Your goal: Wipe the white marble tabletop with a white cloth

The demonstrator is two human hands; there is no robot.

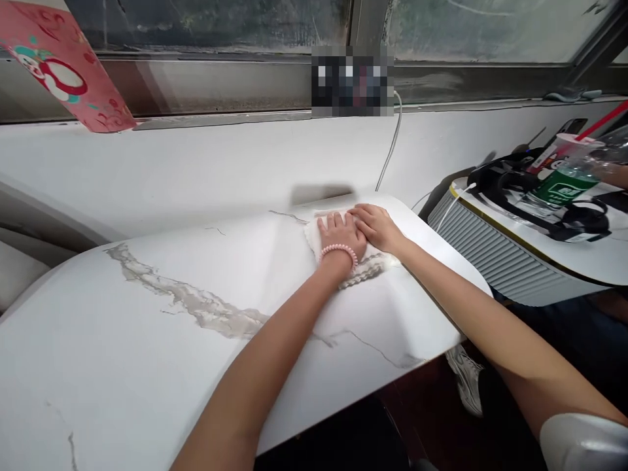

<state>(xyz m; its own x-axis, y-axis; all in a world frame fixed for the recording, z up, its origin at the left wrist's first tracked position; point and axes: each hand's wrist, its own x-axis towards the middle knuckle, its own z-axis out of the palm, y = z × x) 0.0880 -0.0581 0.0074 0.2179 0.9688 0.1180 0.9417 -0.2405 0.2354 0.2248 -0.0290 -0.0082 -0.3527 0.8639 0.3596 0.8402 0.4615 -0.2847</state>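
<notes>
The white cloth (343, 261) lies on the marble worktop (147, 327), near its far edge. The left hand (341, 234) and the right hand (375, 226) press flat on the cloth, side by side and touching; neither grip is closed around it.

white cloth (366, 265), spread flat and crumpled at edges, far right part of marble table (147, 340), under both hands

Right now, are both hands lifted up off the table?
No, the left hand and the right hand both press flat on a white cloth lying on the marble table.
</notes>
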